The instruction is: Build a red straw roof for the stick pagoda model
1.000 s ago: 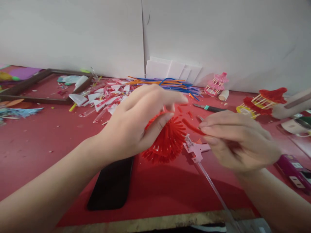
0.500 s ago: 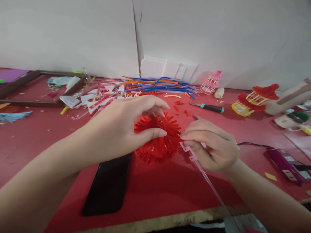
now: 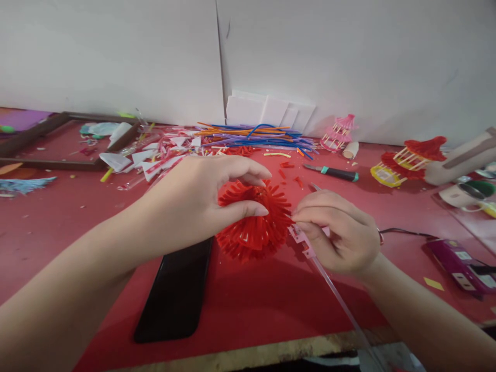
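A round red fringed piece (image 3: 256, 232) with many looped strips stands on the red table, in front of me. My left hand (image 3: 209, 191) curves over its left side, thumb and fingers apart, the thumb lying across its front. At its right edge my right hand (image 3: 337, 230) is closed in a pinch on a red strip tip. Just below those fingertips is a small pink clip-like part (image 3: 306, 245), with a clear thin strip (image 3: 341, 302) running down to the table edge. Whether my right hand also holds the pink part, I cannot tell.
A black phone (image 3: 174, 294) lies at front left. Behind are a craft knife (image 3: 331, 172), blue and orange sticks (image 3: 256, 135) and wrapper scraps (image 3: 155, 152). On the right are a red-yellow model (image 3: 411, 160), a cup (image 3: 459, 195) and a purple power strip (image 3: 461, 266).
The whole view has shifted slightly, so things appear a little further right. My hands keep nearly the same pose around the red fringed piece.
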{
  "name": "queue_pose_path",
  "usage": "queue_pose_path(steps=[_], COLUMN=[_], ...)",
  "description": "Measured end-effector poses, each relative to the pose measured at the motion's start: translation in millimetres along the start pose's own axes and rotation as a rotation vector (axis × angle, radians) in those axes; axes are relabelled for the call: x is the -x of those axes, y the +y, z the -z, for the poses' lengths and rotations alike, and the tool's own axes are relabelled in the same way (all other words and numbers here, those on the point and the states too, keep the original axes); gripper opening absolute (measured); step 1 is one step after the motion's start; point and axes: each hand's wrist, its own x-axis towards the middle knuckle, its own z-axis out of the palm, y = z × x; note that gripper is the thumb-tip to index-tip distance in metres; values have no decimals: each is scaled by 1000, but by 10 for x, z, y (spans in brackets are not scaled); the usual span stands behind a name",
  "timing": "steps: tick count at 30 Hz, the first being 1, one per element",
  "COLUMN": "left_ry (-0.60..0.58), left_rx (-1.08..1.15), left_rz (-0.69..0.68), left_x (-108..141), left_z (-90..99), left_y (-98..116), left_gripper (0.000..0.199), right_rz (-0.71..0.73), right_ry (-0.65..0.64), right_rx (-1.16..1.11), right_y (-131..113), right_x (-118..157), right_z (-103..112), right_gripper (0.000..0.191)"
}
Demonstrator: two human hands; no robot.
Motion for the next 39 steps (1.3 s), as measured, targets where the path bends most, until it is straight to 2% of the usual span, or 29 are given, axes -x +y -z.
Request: queue_pose_path(steps=[3, 8, 14, 21, 29, 32, 35, 39], left_ry=[0, 1, -43, -45, -56, -66, -30, -3], left_rx=[-5, -9, -37, -30, -77, -105, -122, -157], left_rz=[-1, -7, 58, 23, -9, -7, 16, 77], left_x=[-1, 2, 4, 10, 27, 57, 86, 94], left_z=[1, 1, 9, -19, -26, -71, -128, -160], left_y=[-5, -3, 29, 25, 30, 78, 143, 197], left_gripper=[28, 27, 28, 26, 24, 30, 36, 31], right_rz=[43, 89, 103, 267, 205, 196, 176, 152], right_ry=[4, -21, -44, -56, -38, -46, -43, -32], right_rx=[35, 84, 75, 236, 181, 192, 211, 236], right_y=[9, -20, -1, -13, -6, -3, -18, -49], right_x=[-3, -1, 70, 74, 88, 83, 76, 74], right_z=[-4, -21, -33, -30, -36, -46, -64, -74], right_gripper=[23, 15, 14, 14, 9, 14, 17, 14])
